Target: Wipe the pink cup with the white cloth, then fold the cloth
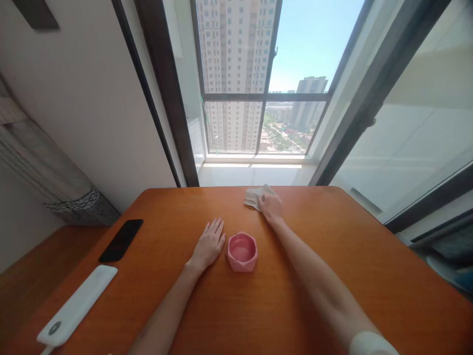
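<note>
My right hand (pixel 270 205) is stretched far across the wooden table (pixel 303 276), its fingers closed on a pale cloth (pixel 254 196) that lies near the far edge. Flat on the tabletop, my left hand (pixel 209 243) has its fingers extended and holds nothing. Just right of the left hand stands a pink faceted bowl (pixel 242 252), apart from both hands. A small notch shows in its near rim, and I see nothing inside it.
At the left side of the table lie a black phone (pixel 121 240) and a white power strip (pixel 77 305) with a cord. Beyond the far edge is a window (pixel 264 98) with dark frames. A grey curtain (pixel 66 182) hangs at the left.
</note>
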